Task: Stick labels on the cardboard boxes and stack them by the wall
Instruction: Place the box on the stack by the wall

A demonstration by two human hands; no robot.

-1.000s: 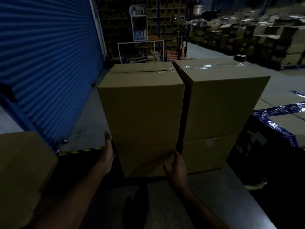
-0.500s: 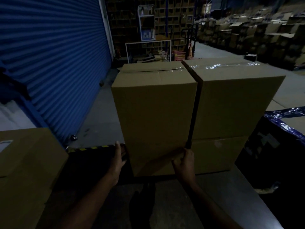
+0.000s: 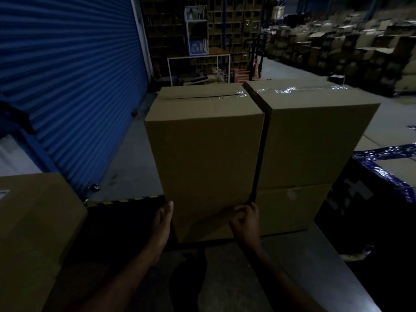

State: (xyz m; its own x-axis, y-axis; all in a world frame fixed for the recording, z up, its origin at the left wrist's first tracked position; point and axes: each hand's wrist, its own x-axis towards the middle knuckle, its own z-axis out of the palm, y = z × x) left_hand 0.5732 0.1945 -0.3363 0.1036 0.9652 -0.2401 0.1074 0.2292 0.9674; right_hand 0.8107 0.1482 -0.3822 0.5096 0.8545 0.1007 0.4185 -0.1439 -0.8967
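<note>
— Cardboard, mostly. A tall cardboard box [image 3: 203,140] stands upright on the floor in the middle, its top seam taped, and a second stack of boxes [image 3: 315,140] stands just to its right with a narrow dark gap between them.

— And the hands?

— Both are low on the tall box. The left hand [image 3: 163,218] lies flat against its lower left side, fingers straight and together, thumb up along the corner. The right hand [image 3: 245,218] is at the lower right corner, fingers curled and pinching the box's edge just where the gap begins (whether anything small is held between the fingertips is too dark to tell).

— What else is around?

— Another cardboard box [image 3: 33,221] sits in the near left, with a pale patch at its left edge. A blue roller shutter [image 3: 67,75] fills the wall on the left. At right is a dark bundle with blue tape [image 3: 382,172]. Far behind, shelving [image 3: 225,25] and rows of stacked cartons [image 3: 360,48] line the warehouse.
</note>
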